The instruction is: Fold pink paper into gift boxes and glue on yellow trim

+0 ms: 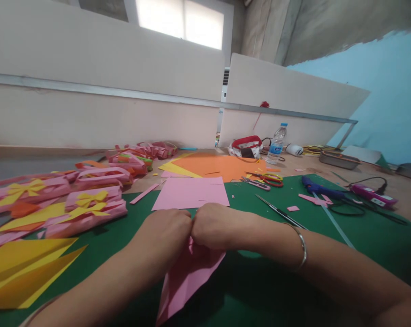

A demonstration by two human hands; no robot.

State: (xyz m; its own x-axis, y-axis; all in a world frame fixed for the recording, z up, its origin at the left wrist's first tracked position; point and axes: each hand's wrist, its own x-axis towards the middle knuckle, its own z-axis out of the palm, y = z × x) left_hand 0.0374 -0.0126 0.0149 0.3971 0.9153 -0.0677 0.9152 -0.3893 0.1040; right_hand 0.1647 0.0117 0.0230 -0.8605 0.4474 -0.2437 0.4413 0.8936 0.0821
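My left hand (171, 227) and my right hand (210, 225) meet at the middle of the green mat (260, 281), knuckles side by side. Both are closed on one sheet of pink paper (188, 281), which hangs down toward me with a bent, creased face. The fingertips are hidden behind the backs of the hands. Just beyond them a flat pink sheet (192, 190) lies on the mat. A silver bangle (302, 247) is on my right wrist.
Pink paper bags (96, 204) with yellow bows crowd the left, near folded yellow paper (31, 268). Behind are orange sheets (222, 167). To the right lie scissors (273, 179), a craft knife (276, 211), a blue glue gun (319, 187) and pink scraps. A water bottle (276, 145) stands behind.
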